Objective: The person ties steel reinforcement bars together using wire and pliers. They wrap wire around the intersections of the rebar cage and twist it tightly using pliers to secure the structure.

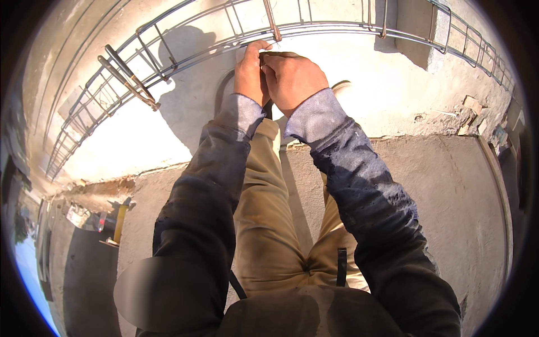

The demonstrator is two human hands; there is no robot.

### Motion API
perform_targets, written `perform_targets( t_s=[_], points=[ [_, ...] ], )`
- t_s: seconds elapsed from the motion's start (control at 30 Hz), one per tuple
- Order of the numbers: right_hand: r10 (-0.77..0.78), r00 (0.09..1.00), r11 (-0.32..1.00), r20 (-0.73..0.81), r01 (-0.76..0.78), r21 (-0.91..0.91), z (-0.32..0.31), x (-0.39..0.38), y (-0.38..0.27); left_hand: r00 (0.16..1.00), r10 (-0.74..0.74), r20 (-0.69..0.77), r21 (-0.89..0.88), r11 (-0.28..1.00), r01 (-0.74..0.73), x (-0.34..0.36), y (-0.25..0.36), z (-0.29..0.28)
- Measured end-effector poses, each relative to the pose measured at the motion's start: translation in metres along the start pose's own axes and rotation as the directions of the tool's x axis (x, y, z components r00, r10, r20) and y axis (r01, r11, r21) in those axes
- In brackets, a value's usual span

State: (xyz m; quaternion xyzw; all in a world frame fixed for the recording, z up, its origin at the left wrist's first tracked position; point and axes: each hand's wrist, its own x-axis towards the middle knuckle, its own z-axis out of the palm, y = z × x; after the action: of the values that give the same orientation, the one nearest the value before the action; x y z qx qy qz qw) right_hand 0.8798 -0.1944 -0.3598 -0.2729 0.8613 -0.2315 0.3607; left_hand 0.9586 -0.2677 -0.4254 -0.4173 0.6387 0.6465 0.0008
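Observation:
My left hand and my right hand are close together, just below a long cage of steel reinforcing bars. The fingers of both hands are bent and pressed together. A small dark thing shows between them, too covered to name. Fine wire-like strands seem to stick up by the left fingertips, near a rusty stirrup of the cage. To the left, a pair of pincers with dark handles rests on the cage's bars.
The cage curves across a pale, sunlit concrete surface. A lower concrete slab lies under my legs. Broken rubble sits at the right edge. A yellow upright object stands at the lower left.

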Motion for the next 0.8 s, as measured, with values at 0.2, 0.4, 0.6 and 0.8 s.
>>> perform_targets(
  t_s=[0.2,0.4,0.6,0.8],
  points=[
    [-0.094,0.995,0.995,-0.022,0.095,0.033,-0.010,0.007,0.017,0.979,0.204,-0.026,0.020,0.979,-0.203,0.012,-0.012,0.009],
    [0.471,0.770,0.107,0.431,-0.534,0.838,0.019,0.026,0.042,0.978,0.205,0.041,0.237,0.949,-0.209,0.010,0.008,0.000],
    [0.347,0.792,0.056,0.502,-0.552,0.832,0.031,0.031,0.056,0.894,0.444,0.058,0.450,0.788,-0.420,0.016,0.010,-0.010],
    [0.438,0.811,0.606,0.387,-0.585,0.539,0.016,0.050,0.055,0.885,-0.465,0.033,-0.613,0.690,0.386,-0.003,-0.024,0.023]
  ],
)
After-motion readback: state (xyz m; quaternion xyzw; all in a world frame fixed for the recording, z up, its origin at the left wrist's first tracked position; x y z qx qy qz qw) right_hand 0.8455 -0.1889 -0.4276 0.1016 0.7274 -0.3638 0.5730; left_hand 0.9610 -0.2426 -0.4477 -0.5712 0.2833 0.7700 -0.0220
